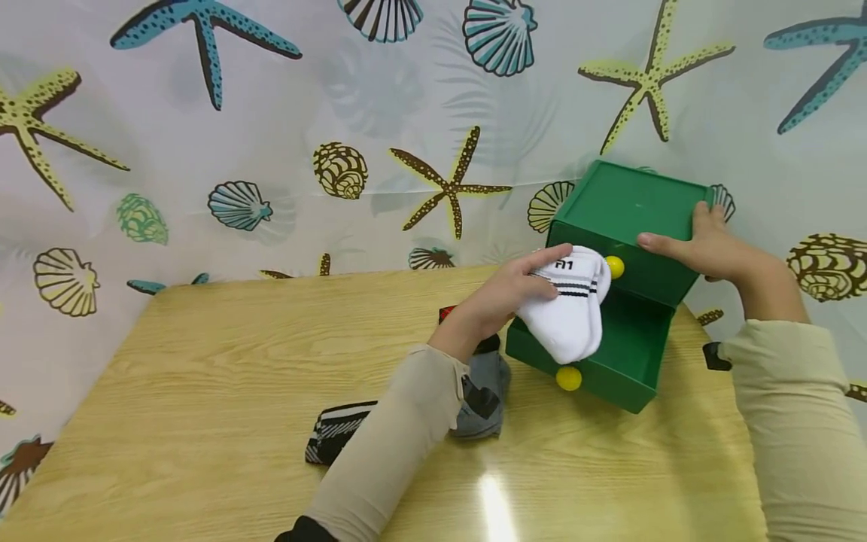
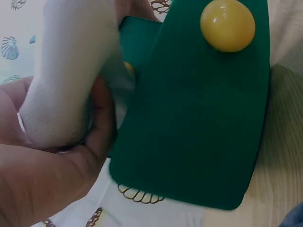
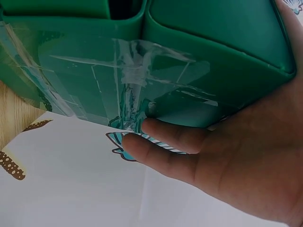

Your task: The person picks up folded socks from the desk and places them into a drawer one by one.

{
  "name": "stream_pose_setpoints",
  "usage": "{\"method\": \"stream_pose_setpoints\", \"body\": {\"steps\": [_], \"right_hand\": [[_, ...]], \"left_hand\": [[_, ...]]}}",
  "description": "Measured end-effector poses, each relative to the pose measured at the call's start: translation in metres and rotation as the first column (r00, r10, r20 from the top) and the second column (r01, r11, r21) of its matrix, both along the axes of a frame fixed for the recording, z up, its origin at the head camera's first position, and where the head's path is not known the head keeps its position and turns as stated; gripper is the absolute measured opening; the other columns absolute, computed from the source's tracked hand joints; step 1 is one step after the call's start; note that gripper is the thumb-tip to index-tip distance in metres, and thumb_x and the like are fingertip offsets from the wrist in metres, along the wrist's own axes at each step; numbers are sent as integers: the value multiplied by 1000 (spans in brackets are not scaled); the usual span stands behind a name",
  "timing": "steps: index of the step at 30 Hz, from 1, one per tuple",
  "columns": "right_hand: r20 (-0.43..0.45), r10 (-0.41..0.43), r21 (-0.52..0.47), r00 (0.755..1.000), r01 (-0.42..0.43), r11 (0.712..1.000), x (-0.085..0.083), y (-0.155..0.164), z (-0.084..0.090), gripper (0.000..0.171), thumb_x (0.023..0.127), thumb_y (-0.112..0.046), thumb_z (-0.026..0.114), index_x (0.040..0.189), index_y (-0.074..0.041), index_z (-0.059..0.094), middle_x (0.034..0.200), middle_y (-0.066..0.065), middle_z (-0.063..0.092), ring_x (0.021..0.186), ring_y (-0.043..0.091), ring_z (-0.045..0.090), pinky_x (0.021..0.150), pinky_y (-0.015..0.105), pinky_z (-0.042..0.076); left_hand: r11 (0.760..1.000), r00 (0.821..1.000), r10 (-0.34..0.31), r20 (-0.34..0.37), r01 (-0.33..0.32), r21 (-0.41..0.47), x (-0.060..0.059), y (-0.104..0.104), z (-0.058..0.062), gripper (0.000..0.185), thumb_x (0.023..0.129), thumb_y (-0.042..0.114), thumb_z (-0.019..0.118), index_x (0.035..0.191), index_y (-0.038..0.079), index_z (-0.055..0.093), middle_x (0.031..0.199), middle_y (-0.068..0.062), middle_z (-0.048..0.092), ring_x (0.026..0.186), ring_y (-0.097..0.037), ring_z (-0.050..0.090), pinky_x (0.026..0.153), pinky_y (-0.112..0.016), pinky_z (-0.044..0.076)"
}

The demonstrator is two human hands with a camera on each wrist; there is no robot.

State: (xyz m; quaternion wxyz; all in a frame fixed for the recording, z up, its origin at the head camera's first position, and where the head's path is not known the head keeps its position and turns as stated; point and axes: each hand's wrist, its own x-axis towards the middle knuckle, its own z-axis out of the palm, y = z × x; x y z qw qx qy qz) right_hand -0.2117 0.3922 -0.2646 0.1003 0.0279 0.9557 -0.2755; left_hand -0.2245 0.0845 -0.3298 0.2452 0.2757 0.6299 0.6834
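Observation:
A green drawer box (image 1: 630,203) stands at the table's far right, its lower drawer (image 1: 626,354) pulled out, with a yellow knob (image 1: 569,378) on its front. My left hand (image 1: 535,282) grips a white sock (image 1: 569,312) with black stripes just over the open drawer. The left wrist view shows that sock (image 2: 71,71) in my fingers beside the green drawer front (image 2: 189,118) and its knob (image 2: 227,24). My right hand (image 1: 691,241) holds the box's top, thumb across the top and fingers down the back. In the right wrist view those fingers (image 3: 170,137) lie against the taped green back wall (image 3: 199,61).
A grey sock (image 1: 488,391) and a black-and-white striped sock (image 1: 335,436) lie on the wooden table (image 1: 223,361) under my left forearm. Something small and red (image 1: 445,312) sits behind the wrist. A black object (image 1: 714,355) lies right of the box. A seashell-print curtain (image 1: 271,150) hangs behind.

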Motion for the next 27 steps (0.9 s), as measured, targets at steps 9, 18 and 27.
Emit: {"method": "stream_pose_setpoints", "body": {"steps": [9, 18, 27], "right_hand": [[7, -10, -20, 1000, 10, 1000, -1, -1, -1, 122, 94, -70, 47, 144, 3, -36, 147, 30, -44, 140, 62, -9, 97, 69, 39], [4, -25, -18, 1000, 25, 1000, -1, -1, -1, 123, 93, -70, 47, 145, 4, -35, 148, 32, -42, 140, 61, -13, 98, 69, 37], [1, -22, -33, 1000, 22, 999, -2, 1, -2, 122, 94, -69, 47, 144, 4, -36, 147, 30, -44, 141, 61, -8, 97, 68, 40]], "left_hand": [[978, 993, -9, 115, 32, -207, -2, 25, -6, 53, 93, 0, 55, 145, 12, 56, 117, -6, 61, 80, -19, 62, 60, -29, 52], [955, 991, 25, 131, 15, -296, -7, 56, -11, 53, 96, 0, 54, 148, 10, 52, 115, -4, 58, 83, -19, 60, 65, -30, 51], [948, 995, -44, 91, 70, -310, -4, 83, -22, 53, 98, -2, 54, 150, 3, 45, 116, -7, 54, 84, -20, 56, 71, -28, 47]]}}
